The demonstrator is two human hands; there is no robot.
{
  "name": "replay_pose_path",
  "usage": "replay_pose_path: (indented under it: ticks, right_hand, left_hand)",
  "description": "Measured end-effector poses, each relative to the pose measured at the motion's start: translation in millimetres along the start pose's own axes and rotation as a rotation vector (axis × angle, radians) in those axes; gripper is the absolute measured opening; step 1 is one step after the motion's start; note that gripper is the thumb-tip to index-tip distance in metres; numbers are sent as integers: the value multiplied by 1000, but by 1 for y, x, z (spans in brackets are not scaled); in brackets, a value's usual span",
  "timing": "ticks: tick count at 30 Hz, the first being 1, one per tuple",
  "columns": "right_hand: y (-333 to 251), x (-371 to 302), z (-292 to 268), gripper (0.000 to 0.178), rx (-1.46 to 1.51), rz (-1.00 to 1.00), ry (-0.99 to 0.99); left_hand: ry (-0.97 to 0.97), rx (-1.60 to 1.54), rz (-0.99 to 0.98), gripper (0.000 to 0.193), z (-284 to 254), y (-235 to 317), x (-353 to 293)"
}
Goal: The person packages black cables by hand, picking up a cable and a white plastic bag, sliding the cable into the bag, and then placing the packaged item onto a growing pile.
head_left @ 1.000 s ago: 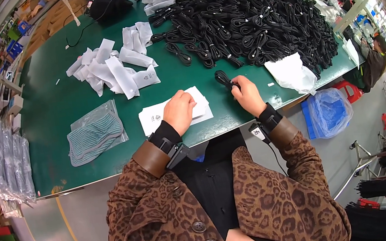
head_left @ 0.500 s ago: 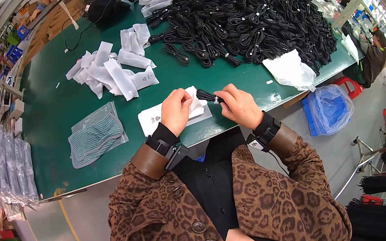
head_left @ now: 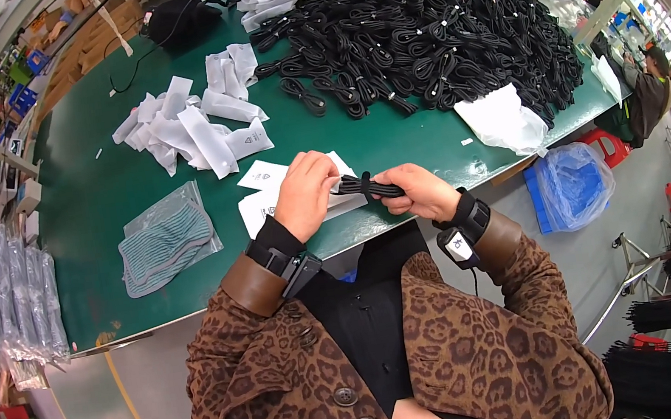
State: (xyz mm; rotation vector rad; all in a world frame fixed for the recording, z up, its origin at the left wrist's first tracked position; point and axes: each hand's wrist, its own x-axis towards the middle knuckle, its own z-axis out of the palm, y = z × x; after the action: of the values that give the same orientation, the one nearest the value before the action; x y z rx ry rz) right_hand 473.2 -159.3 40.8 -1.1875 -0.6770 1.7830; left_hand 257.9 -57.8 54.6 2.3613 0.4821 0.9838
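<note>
Just in front of me, my right hand (head_left: 417, 189) is closed around one end of a coiled black cable (head_left: 360, 187), a bundle with a dark band about its middle. The cable's other end points left and reaches the fingers of my left hand (head_left: 305, 198). That hand is closed in a pinch on a white bag (head_left: 335, 182), mostly hidden behind the fingers; whether the cable tip lies inside its mouth I cannot tell. Under and beside my left hand lie flat white bags (head_left: 254, 212) with small dark print.
A large heap of coiled black cables (head_left: 432, 41) covers the far right of the green table (head_left: 95, 269). Filled white pouches (head_left: 205, 138) are piled far left. Nearer lies a striped cloth in a clear bag (head_left: 168, 241). A blue bin with a clear liner (head_left: 576, 184) stands at right.
The cable has swung level and lowered, its end now meeting my left fingers. My right hand has shifted its grip to the bundle's right end. A white bag now shows left of my left hand.
</note>
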Motion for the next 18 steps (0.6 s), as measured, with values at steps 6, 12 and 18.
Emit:
replay_pose_path:
  ticks: [6,12,18]
  right_hand:
    - [-2,-7,19,28,45,-142,0]
    - [15,11,23,29,-563,-589,125]
    - [17,4,24,34,-1388,-887,413]
  left_hand:
    - [44,6,-59,9,-4,-1,1]
    - [-8,31,-130,10,1,-12,-5]
    - [17,-2,-198,9,3,-19,-9]
